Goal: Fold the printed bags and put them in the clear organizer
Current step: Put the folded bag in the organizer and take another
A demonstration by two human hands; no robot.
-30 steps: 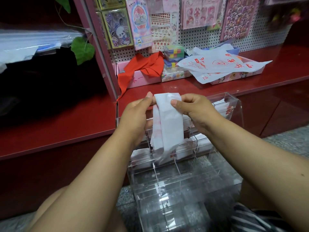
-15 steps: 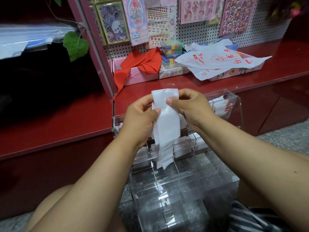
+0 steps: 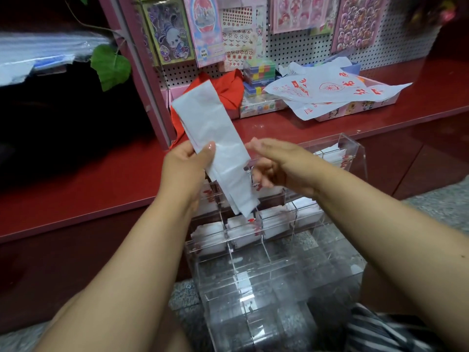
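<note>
We see one folded bag [image 3: 215, 146], a long white strip tilted with its top toward eleven o'clock, held above the clear organizer [image 3: 279, 280]. The left hand [image 3: 187, 166] pinches it about midway, thumb pressed on the front face; the strip's lower end hangs down over the organizer's back rows. The right hand [image 3: 276, 166] sits just beside the strip at three o'clock, blurred, fingers loosely spread and holding nothing we can make out; whether its fingertips touch the bag's edge we cannot tell. The two hands are apart, with the strip between them.

In the organizer we count at least four white folded bundles [image 3: 243, 232] in one row, with more behind them partly hidden by the hands and the strip; the exact total is unclear. The front compartments show only clear dividers.

At one o'clock, on the red shelf [image 3: 330, 128], lies a loose heap of printed bags [image 3: 327, 94] with red lettering; the number of sheets is hard to separate. A red cloth [image 3: 228, 87] shows behind the strip's top, mostly covered by it. Sticker sheets [image 3: 302, 11] hang on the pegboard, cut off at the top edge. One green leaf [image 3: 111, 66] hangs at ten o'clock.
</note>
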